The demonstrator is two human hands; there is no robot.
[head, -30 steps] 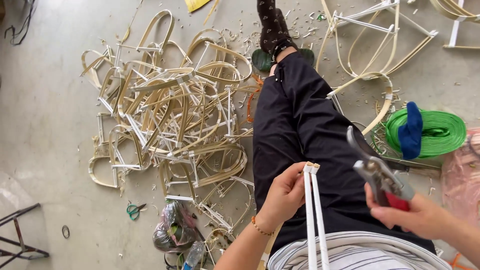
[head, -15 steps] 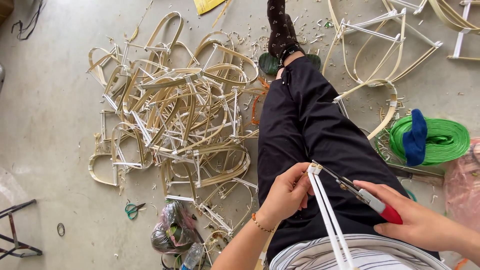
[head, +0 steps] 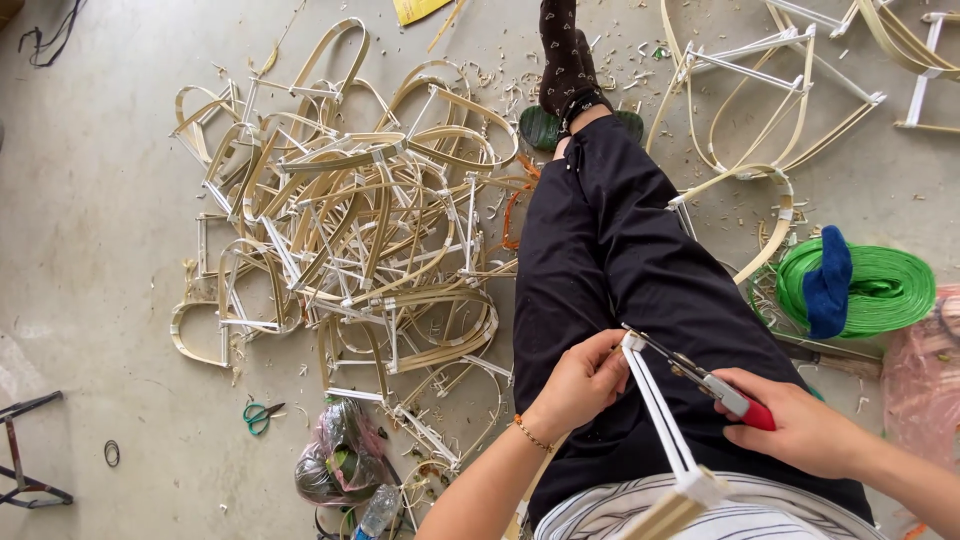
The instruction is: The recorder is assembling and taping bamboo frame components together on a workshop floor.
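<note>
**Trimming the tip of a white-wrapped frame**

The left hand (head: 580, 385) pinches the top of the pale bamboo frame wrapped in white tape (head: 655, 410), fingers (head: 612, 362) closed tight on its tip, low and right of centre in the frame. The right hand (head: 800, 430) is curled shut around the red-handled metal cutters (head: 700, 375), whose nose meets that tip. To cut well, I judge the pinch should sit just below the blades, steadying the strips, with the cutters square to them and the thumb clear.

Counted: two hands, one pair of cutters, one frame in hand. On the concrete floor (head: 90, 200), one tangled heap of finished bamboo frames (head: 350, 230) at centre left, too many to count; one small pair of green-handled scissors (head: 258, 413) lower left; one roll of green ribbon (head: 880, 290) at right.
</note>
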